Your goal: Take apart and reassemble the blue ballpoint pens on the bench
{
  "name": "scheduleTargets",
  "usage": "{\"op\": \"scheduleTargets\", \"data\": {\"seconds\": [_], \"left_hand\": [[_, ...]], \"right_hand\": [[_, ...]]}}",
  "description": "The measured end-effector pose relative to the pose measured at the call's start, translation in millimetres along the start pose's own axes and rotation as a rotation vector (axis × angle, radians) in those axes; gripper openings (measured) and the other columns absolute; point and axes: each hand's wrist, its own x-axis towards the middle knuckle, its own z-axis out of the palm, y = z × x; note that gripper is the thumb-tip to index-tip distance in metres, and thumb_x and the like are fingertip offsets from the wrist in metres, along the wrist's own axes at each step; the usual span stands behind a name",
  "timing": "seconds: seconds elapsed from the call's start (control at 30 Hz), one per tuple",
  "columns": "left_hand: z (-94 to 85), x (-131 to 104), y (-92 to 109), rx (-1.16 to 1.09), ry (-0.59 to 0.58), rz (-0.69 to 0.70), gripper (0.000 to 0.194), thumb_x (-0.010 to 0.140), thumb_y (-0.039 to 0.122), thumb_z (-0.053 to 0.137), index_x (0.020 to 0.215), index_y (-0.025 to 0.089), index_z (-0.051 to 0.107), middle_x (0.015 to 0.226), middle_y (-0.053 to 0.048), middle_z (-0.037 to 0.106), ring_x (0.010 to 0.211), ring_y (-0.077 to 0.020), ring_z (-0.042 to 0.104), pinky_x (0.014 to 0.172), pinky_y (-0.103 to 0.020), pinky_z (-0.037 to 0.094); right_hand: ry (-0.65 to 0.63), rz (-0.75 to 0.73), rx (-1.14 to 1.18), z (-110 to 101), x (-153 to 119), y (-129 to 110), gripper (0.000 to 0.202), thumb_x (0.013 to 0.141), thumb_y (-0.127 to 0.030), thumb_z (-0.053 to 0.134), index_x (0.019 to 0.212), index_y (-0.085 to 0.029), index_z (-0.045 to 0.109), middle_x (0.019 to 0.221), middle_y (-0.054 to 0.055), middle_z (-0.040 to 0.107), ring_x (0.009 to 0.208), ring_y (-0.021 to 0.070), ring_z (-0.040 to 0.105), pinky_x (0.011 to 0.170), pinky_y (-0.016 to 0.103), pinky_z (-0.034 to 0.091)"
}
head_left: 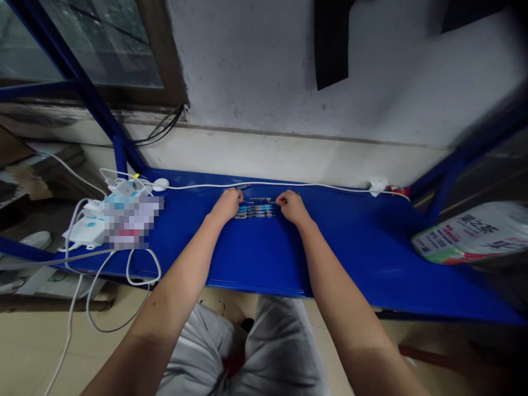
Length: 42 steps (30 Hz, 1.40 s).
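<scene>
Pens (256, 211) lie side by side between left hand (230, 204) and right hand (292, 207)! Fingers (239, 196) curled nearly closed, both; what they grip, I can't tell.

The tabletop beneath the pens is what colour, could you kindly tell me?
The tabletop is plain blue; the head view shows it.

The counter (259, 256) looked like painted metal, smooth and glossy. The pens (256, 212) appeared to be plastic, as did the smooth, pale power strips (84, 232). The wall (247, 71) was matt and slightly rough; the trousers (282, 341) were creased, matt cloth.
</scene>
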Motion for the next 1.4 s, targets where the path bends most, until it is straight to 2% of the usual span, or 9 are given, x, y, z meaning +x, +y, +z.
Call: {"op": "scheduleTargets", "data": {"seconds": [0.23, 0.7, 1.07, 1.23, 1.4], "left_hand": [[-0.8, -2.0, 0.5, -0.027, 0.001, -0.016, 0.03, 0.082, -0.004, 0.053, 0.088, 0.014, 0.075, 0.098, -0.013, 0.074, 0.093, -0.0229, 0.068, 0.09, -0.033, 0.052], [-4.0, -4.0, 3.2, -0.008, 0.007, 0.005, 0.028, 0.086, 0.001, 0.054, 0.088, 0.014, 0.078, 0.097, -0.013, 0.073, 0.091, -0.0235, 0.068, 0.09, -0.036, 0.054], [-9.6, -5.0, 13.3, -0.016, -0.02, 0.027, 0.024, 0.09, 0.008, 0.056, 0.09, 0.016, 0.079, 0.098, -0.012, 0.077, 0.094, -0.0237, 0.072, 0.09, -0.034, 0.054], [-8.3, -5.3, 13.1, -0.106, -0.001, 0.013, 0.02, 0.093, 0.013, 0.059, 0.093, 0.02, 0.078, 0.096, -0.008, 0.079, 0.091, -0.0235, 0.072, 0.088, -0.035, 0.054], [-9.6, -4.9, 13.4, -0.207, -0.003, 0.008, 0.019, 0.092, 0.027, 0.07, 0.108, 0.022, 0.08, 0.093, -0.007, 0.077, 0.086, -0.0224, 0.071, 0.082, -0.033, 0.053]], "right_hand": [[0.002, 0.026, 0.017, 2.2, -0.2, -2.3, 0.024, 0.077, -0.005, 0.053, 0.077, -0.016, 0.073, 0.092, 0.008, 0.068, 0.082, 0.0193, 0.06, 0.091, 0.035, 0.046], [0.031, -0.015, 0.047, 5.9, 1.0, 2.9, 0.026, 0.073, 0.001, 0.052, 0.072, -0.018, 0.071, 0.086, 0.006, 0.066, 0.078, 0.0183, 0.058, 0.081, 0.031, 0.046], [0.022, 0.012, 0.063, 6.4, 0.0, -3.7, 0.025, 0.078, -0.001, 0.054, 0.075, -0.017, 0.072, 0.088, 0.007, 0.067, 0.08, 0.0188, 0.06, 0.081, 0.032, 0.047], [0.082, 0.001, 0.116, 7.3, 1.0, -9.3, 0.021, 0.081, -0.005, 0.057, 0.077, -0.018, 0.073, 0.09, 0.007, 0.069, 0.08, 0.0196, 0.061, 0.082, 0.033, 0.049], [0.17, -0.007, 0.143, 8.4, 1.5, -14.3, 0.017, 0.083, -0.009, 0.06, 0.077, -0.019, 0.073, 0.089, 0.007, 0.071, 0.081, 0.0199, 0.064, 0.081, 0.034, 0.05]]}}
